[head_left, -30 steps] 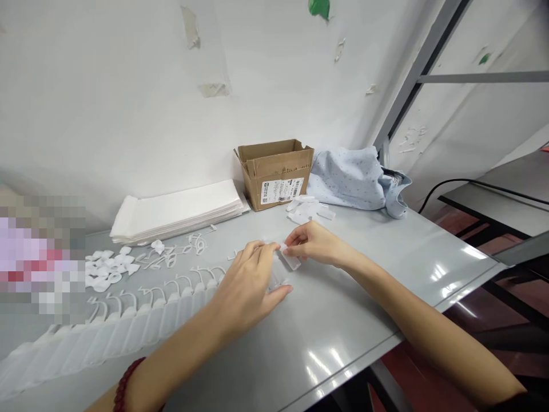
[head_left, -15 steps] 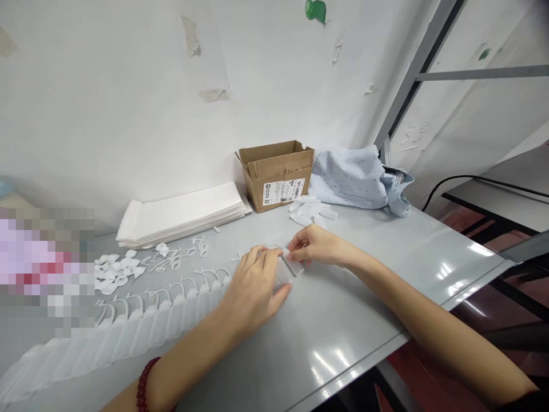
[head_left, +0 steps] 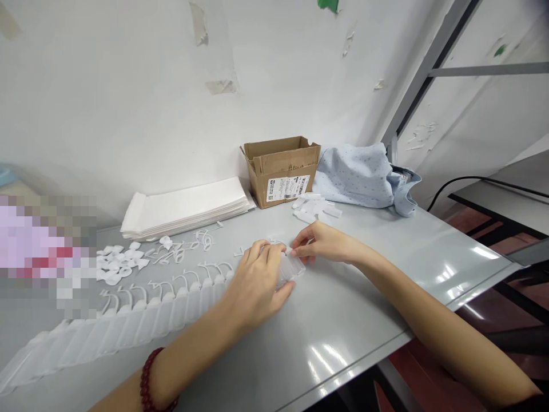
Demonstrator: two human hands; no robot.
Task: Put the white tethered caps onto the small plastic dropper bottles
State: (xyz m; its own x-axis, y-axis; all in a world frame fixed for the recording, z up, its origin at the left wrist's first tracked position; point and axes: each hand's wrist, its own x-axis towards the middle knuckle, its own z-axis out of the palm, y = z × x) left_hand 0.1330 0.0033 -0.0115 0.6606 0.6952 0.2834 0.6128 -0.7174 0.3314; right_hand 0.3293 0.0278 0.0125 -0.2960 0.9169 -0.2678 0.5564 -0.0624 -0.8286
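A long row of flat, translucent plastic tubes (head_left: 158, 317) lies side by side on the table, many with a thin white curved strip at the top. My left hand (head_left: 259, 277) is closed over the row's right end, fingertips at the tops and thumb at the lower ends. Beside it, my right hand (head_left: 319, 243) pinches the white top of the outermost tube (head_left: 294, 266). That tube now lies against its neighbour. The fingers partly hide the grip. Behind the right hand is a small pile of loose translucent tubes (head_left: 317, 207).
White petal-shaped pieces (head_left: 118, 263) and thin white strips (head_left: 182, 249) lie behind the row. A stack of white envelopes (head_left: 189, 209), an open cardboard box (head_left: 283, 171) and pale blue cloth (head_left: 355, 174) stand along the wall. The grey table's (head_left: 364, 337) front edge is at right.
The outermost tube has closed the gap to its neighbour, with my right fingers still at its top. My left hand stays over the row. The view has shifted slightly.
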